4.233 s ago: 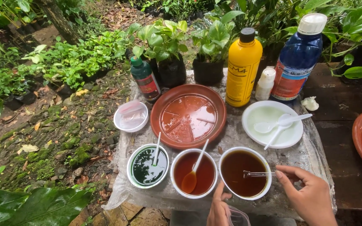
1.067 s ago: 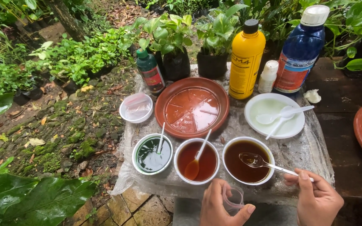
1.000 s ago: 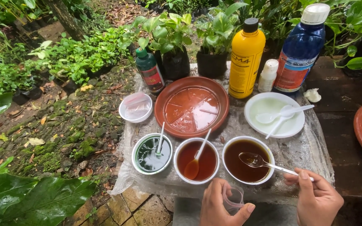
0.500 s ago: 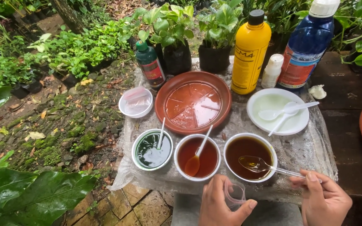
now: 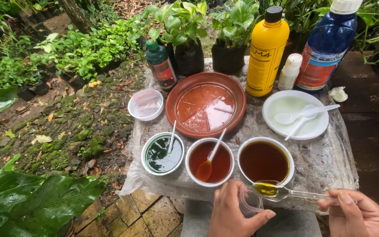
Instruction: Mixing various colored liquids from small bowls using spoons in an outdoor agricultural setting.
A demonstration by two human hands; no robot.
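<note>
dark brown liquid fills the white round bowl nearest the hands (image 5: 265,161). beside it, the middle white bowl (image 5: 209,162) holds reddish-brown liquid and one white spoon. the left white bowl (image 5: 162,154) holds dark green liquid and one white stick. behind these, a terracotta plastic saucer (image 5: 205,104) holds a shallow film of clear liquid. a small clear lidded cup (image 5: 145,104) sits to its left. a white plate (image 5: 295,114) carries pale liquid and two white spoons.

count: three filled bowls in one row; four bottles at the back, namely one small green bottle (image 5: 160,64), one tall yellow bottle (image 5: 266,51), one small white bottle (image 5: 289,72), one large blue bottle (image 5: 327,44). all stand on a clear plastic sheet (image 5: 325,160).

left hand (image 5: 234,215): fingers curled around a small clear plastic cup (image 5: 250,201), held just below the brown bowl's rim. right hand (image 5: 358,214): fingertips pinched on the handle of a clear plastic spoon (image 5: 286,191). the spoon bowl carries yellowish liquid directly above the cup.
</note>
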